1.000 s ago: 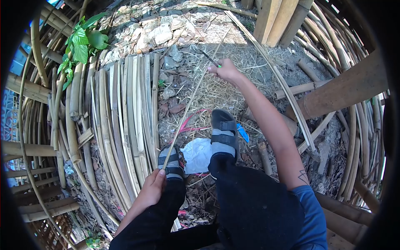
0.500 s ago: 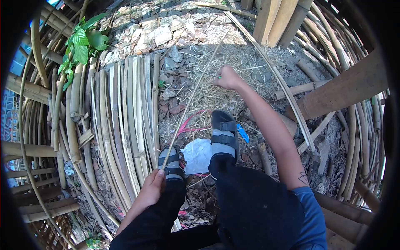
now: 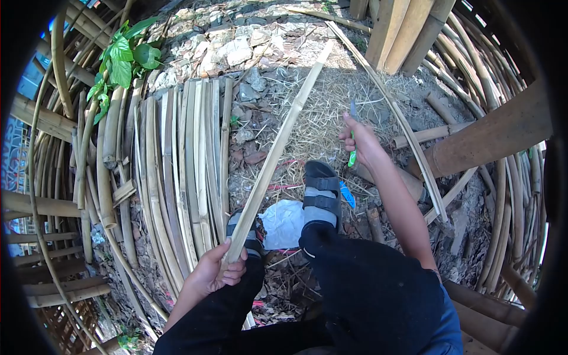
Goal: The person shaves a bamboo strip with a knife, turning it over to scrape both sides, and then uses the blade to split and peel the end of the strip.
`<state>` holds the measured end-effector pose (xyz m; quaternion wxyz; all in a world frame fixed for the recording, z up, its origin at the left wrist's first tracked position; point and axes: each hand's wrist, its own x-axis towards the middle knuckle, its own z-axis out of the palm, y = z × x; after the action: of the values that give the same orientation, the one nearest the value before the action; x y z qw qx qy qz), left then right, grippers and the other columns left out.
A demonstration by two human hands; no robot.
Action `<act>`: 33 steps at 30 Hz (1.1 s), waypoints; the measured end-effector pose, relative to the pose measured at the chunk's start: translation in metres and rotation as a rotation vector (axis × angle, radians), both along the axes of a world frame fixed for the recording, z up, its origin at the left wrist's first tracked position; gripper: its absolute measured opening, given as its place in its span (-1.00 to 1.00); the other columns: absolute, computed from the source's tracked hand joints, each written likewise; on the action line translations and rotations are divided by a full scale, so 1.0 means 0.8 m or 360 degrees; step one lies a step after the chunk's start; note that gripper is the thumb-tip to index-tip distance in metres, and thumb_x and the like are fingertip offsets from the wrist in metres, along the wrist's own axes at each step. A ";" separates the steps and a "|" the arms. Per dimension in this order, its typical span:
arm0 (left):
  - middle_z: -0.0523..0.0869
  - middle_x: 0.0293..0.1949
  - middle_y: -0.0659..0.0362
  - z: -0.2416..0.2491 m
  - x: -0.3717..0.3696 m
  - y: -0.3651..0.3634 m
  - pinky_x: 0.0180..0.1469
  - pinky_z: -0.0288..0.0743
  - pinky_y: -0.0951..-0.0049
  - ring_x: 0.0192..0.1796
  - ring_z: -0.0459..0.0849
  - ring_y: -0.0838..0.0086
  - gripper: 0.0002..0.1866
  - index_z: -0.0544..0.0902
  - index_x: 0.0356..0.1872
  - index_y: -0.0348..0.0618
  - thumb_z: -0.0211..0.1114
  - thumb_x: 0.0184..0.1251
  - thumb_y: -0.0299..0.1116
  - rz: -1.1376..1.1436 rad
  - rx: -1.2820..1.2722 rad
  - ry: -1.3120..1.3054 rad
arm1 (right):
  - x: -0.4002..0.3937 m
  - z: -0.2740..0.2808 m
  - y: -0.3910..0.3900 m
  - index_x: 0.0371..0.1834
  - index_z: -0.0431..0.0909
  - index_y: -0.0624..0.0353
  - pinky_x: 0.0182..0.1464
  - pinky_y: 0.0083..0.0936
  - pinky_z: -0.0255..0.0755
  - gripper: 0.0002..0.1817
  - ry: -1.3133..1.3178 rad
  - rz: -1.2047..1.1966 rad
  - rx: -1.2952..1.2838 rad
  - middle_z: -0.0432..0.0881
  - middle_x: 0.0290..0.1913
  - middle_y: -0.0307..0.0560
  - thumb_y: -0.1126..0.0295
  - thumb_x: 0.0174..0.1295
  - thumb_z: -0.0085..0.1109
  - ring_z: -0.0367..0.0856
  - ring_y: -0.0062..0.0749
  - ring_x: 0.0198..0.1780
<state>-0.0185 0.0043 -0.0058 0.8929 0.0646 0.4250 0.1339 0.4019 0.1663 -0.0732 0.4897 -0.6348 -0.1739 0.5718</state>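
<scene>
My left hand [image 3: 213, 269] is closed around the lower end of a long split bamboo strip [image 3: 278, 148]. The strip slants up and away over the left sandal, its broad face turned towards me, and its far end reaches above the straw. To the right of the strip, my right hand [image 3: 364, 142] grips a knife [image 3: 352, 158] with a green handle. Its short blade points up and away from me, apart from the bamboo. Pale shavings [image 3: 310, 127] cover the ground beneath and beyond both hands.
A row of split bamboo strips [image 3: 186, 171] lies to the left. Between the sandals is a crumpled white sheet [image 3: 281, 225], with a flat blue object [image 3: 347, 194] beside the right sandal [image 3: 321, 189]. Another long strip [image 3: 393, 109] leans past a thick bamboo pole [image 3: 485, 133] at right.
The bamboo strip has turned from its narrow edge to its broad face. My right hand has moved right and towards me, and the knife now points upward instead of left across the strip.
</scene>
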 end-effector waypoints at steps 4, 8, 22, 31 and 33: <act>0.39 -0.56 0.22 0.002 0.006 0.004 -0.61 0.23 0.59 -0.57 0.35 0.56 -0.36 0.51 -0.04 -0.34 -0.16 0.57 0.17 0.0042 -0.0030 -0.0163 | -0.047 0.029 -0.038 -0.16 0.46 0.34 -0.63 -0.63 0.15 -0.46 0.0144 0.0067 -0.0063 0.54 -0.46 -0.04 -0.06 0.47 -0.06 0.26 -0.64 -0.62; 0.46 -0.52 0.18 -0.008 0.000 0.002 -0.58 0.32 0.57 -0.52 0.44 0.52 -0.28 0.51 0.06 -0.38 -0.26 0.58 0.20 0.0047 0.0034 -0.0318 | -0.074 0.031 -0.061 -0.13 0.51 0.27 -0.47 -0.64 0.22 -0.57 -0.0126 0.0345 0.0282 0.54 -0.45 -0.16 0.08 0.55 -0.16 0.32 -0.65 -0.53; 0.56 -0.48 0.13 0.001 0.029 0.008 -0.60 0.30 0.54 -0.57 0.46 0.50 0.08 0.51 0.00 -0.30 -0.65 0.26 0.56 0.0027 0.0440 0.0048 | -0.191 0.037 -0.133 -0.25 0.49 0.20 -0.53 -0.73 0.34 -0.71 0.0635 0.2180 0.0145 0.60 -0.43 -0.23 0.17 0.48 0.08 0.50 -0.69 -0.54; 0.63 -0.52 0.06 -0.007 0.038 0.010 -0.63 0.44 0.48 -0.60 0.58 0.41 0.25 0.58 -0.16 -0.32 -0.79 0.01 0.69 0.0030 0.0535 0.0270 | -0.217 0.033 -0.135 -0.39 0.52 0.18 -0.62 -0.73 0.08 -0.60 0.0678 0.2195 -0.0266 0.36 -0.65 -0.40 0.07 0.45 0.12 0.24 -0.76 -0.65; 0.63 -0.54 0.05 -0.008 0.038 0.010 -0.67 0.43 0.47 -0.64 0.58 0.38 0.26 0.57 -0.18 -0.36 -0.80 0.02 0.69 0.0042 0.0522 0.0296 | -0.218 0.033 -0.137 -0.41 0.52 0.19 -0.61 -0.72 0.08 -0.60 0.0703 0.2150 -0.0243 0.36 -0.65 -0.39 0.08 0.44 0.14 0.24 -0.77 -0.64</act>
<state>0.0120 0.0122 -0.0122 0.8254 0.2159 0.4789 0.2066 0.2275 0.0568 -0.0468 0.0063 -0.2902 -0.3853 0.8760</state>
